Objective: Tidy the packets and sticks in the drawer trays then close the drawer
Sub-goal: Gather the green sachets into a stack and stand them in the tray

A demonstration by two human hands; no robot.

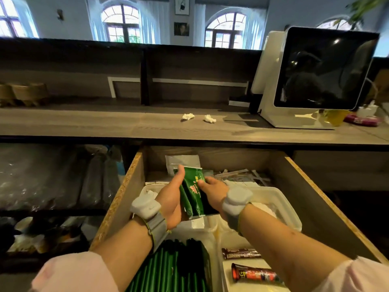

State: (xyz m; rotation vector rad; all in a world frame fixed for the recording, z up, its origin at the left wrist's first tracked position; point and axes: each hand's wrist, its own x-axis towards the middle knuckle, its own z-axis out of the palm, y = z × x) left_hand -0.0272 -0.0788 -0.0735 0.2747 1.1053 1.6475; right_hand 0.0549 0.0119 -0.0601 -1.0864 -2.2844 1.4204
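Light source: daylight through the arched windows [123,24] along the top of the frame, cool and bluish.
Brightness: counter [126,125] evenly lit; open shelves [52,182] at left dim.
Glare: dark monitor screen [322,68] at upper right mirrors a small bright spot and a silhouette.
Shadows: soft, falling toward the viewer beneath the monitor base; deep inside the drawer [305,186] walls.
Blur: left edge and top corners smeared; green packets [194,192] at centre fairly sharp.
Distortion: wide-angle bowing; counter edges curve, forearms stretch at the bottom corners.
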